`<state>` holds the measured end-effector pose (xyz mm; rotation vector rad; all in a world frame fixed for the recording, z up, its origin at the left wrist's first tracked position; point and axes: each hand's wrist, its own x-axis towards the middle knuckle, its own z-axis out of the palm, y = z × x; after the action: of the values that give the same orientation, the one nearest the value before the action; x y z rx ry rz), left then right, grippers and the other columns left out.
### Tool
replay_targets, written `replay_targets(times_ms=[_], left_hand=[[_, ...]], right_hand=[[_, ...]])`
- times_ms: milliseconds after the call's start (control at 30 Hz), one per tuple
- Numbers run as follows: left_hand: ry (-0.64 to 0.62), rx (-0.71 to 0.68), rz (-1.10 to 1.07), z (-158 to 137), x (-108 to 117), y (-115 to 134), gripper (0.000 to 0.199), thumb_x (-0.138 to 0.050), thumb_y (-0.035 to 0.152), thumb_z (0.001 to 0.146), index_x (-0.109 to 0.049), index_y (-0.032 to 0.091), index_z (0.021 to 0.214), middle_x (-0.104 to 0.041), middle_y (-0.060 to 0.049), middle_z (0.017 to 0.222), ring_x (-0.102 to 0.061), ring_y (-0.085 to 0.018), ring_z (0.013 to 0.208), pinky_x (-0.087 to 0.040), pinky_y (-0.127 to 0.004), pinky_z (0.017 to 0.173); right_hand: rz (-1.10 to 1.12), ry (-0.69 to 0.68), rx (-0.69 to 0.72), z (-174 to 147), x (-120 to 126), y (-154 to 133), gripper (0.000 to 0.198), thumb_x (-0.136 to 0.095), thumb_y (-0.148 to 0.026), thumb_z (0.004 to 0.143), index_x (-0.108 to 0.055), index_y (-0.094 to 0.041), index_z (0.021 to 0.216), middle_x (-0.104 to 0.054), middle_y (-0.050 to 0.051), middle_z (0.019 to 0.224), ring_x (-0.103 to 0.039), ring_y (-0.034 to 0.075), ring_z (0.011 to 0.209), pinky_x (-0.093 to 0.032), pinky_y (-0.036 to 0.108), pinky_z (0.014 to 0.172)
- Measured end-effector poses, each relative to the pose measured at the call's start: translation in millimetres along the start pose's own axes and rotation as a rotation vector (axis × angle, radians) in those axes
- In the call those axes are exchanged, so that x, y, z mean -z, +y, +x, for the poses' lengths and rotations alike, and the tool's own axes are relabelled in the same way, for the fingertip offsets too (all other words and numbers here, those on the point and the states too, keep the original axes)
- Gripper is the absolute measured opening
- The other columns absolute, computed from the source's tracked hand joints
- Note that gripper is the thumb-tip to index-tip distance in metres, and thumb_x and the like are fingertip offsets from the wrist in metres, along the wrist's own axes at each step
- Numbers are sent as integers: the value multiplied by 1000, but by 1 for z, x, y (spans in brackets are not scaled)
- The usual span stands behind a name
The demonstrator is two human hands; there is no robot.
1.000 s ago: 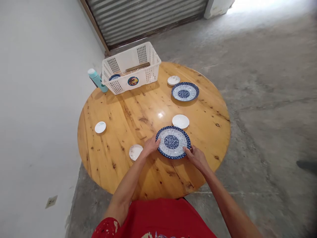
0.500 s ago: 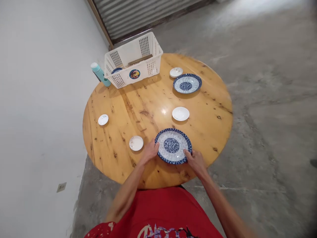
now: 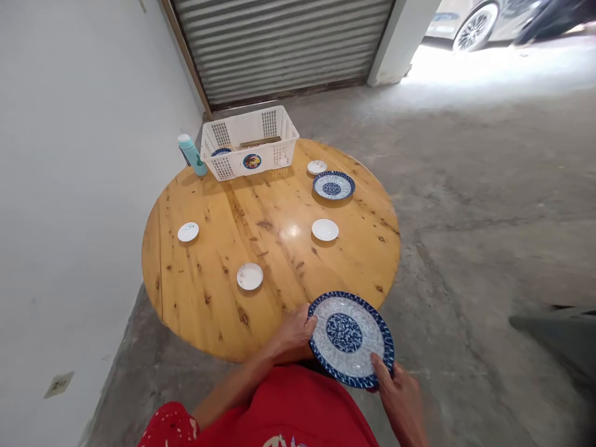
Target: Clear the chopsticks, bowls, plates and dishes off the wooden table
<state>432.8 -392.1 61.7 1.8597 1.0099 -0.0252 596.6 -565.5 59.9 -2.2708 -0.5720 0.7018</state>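
Note:
A blue-and-white patterned plate (image 3: 344, 335) is held between my two hands, close to my body and over the table's near right edge. My left hand (image 3: 295, 329) grips its left rim, thumb on top. On the lower right rim my right hand (image 3: 398, 388) is closed, its thumb on the plate's face and the other fingers underneath, mostly hidden. A small white dish (image 3: 250, 276) lies on the table left of the held plate. Beyond the plate is a plain white dish (image 3: 325, 230).
On the round wooden table (image 3: 218, 248) stand a white basket (image 3: 251, 158) with sticks and a blue-rimmed item inside, a teal bottle (image 3: 192, 155), another blue-and-white plate (image 3: 333, 185), a small dish (image 3: 317, 167) and a small white dish (image 3: 188, 232). A wall (image 3: 84, 186) rises at left.
Both hands have lifted the plate off the tabletop and drawn it toward my body and to the right. The camera view has tilted up, showing the doorway and a car wheel.

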Motion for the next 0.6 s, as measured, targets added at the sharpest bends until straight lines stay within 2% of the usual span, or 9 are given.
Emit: replay_targets(times_ms=[133, 300, 467, 600], left_hand=[[-46, -25, 58, -15, -4, 6, 34, -33, 37, 99, -58, 17, 111, -71, -13, 113, -65, -25, 101, -49, -35, 90], [-71, 3, 135, -20, -5, 17, 31, -34, 35, 98, -57, 18, 110, -71, -11, 111, -66, -24, 100, -47, -33, 88], [-9, -24, 166, 4, -15, 40, 32, -33, 35, 98, -59, 20, 109, -70, -10, 113, -65, -24, 102, -47, -33, 88], [47, -21, 182, 39, -41, 79, 30, -35, 34, 97, -58, 20, 109, -71, -9, 112, -66, -24, 102, -48, -34, 88]], right_hand=[[-29, -41, -139, -23, 7, 11, 49, -47, -73, 68, -54, -26, 59, -58, 7, 51, -54, 23, 51, -38, 32, 51], [6, -67, -142, -28, 10, 22, 49, -46, -72, 70, -54, -26, 57, -61, 9, 53, -59, 24, 57, -41, 32, 55], [20, -68, -103, 8, 27, 27, 51, -45, -73, 68, -55, -26, 53, -63, 11, 55, -60, 28, 61, -43, 34, 57], [21, -60, -100, 55, 65, 35, 52, -45, -76, 67, -57, -26, 57, -64, 11, 57, -61, 29, 62, -43, 35, 58]])
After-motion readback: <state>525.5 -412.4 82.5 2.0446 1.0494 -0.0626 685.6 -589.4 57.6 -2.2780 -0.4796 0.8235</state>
